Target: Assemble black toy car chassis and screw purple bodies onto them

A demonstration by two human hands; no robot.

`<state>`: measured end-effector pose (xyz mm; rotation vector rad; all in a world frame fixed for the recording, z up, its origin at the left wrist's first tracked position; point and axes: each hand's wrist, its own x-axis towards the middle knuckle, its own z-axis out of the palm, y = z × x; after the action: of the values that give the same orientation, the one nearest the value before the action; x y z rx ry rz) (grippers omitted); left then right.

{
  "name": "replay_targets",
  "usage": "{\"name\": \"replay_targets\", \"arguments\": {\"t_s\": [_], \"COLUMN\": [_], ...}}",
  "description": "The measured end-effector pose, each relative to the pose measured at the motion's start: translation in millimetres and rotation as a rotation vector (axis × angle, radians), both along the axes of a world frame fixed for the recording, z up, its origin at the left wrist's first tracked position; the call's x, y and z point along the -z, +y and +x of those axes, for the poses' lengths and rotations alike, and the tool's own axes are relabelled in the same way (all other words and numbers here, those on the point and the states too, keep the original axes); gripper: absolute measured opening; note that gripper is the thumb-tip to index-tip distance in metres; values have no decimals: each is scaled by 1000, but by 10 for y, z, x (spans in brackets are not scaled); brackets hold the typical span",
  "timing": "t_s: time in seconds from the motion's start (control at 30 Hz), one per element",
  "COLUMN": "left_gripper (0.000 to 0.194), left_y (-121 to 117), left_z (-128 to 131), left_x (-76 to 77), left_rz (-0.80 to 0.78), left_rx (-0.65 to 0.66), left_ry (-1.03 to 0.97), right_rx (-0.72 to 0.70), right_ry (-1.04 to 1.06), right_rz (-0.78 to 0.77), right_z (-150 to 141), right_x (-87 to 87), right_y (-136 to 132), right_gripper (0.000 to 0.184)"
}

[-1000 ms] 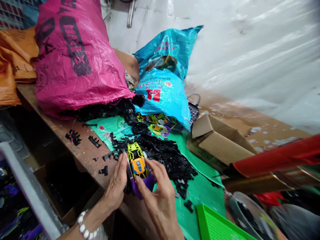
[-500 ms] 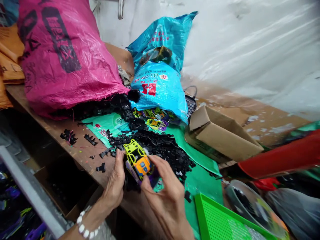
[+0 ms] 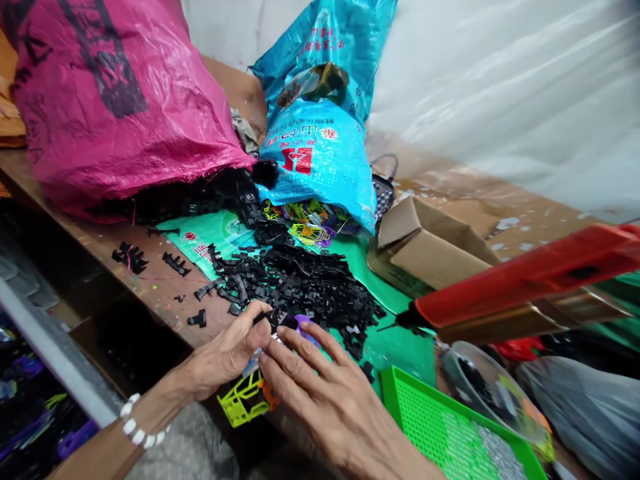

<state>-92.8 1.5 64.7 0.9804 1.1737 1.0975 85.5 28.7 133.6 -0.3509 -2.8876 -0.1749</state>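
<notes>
Between my two hands is a toy car point(image 3: 243, 401) with a yellow-green cage frame, an orange piece and purple and black parts. Its cage points down toward me, and my fingers hide much of its body. My left hand point(image 3: 227, 350), with a white bead bracelet at the wrist, grips it from the left with thumb and fingers. Over its right side lie the fingers of my right hand point(image 3: 333, 393), closed against it. Just beyond the hands spreads a pile of small black plastic parts point(image 3: 320, 283) on a green sheet.
A pink sack point(image 3: 130, 127) and a blue sack point(image 3: 320, 157) spill parts at the back. At right are a red power screwdriver point(image 3: 520, 273), tip pointing left, an open cardboard box point(image 3: 440, 260), a clear bowl point(image 3: 453, 363) and a green tray point(image 3: 400, 407) holding small metal pieces.
The toy car has been turned over, its cage swinging from the far side toward me. My right fingers now lie across it. The red screwdriver shows further left and its tip is visible.
</notes>
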Motion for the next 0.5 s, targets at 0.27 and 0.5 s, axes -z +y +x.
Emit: {"name": "replay_targets", "arguments": {"t_s": [0.27,0.5], "left_gripper": [95,80], "left_y": [-51,-115], "left_z": [-82,14], "left_x": [14,-12], "left_rz": [-86,-64], "left_rx": [196,167], "left_ry": [-8,-36], "right_rx": [26,530], "right_ry": [78,641], "right_rz": [-1,-158], "right_z": [206,421], "right_x": [93,640], "right_y": [-123,-204], "right_gripper": [37,64]}}
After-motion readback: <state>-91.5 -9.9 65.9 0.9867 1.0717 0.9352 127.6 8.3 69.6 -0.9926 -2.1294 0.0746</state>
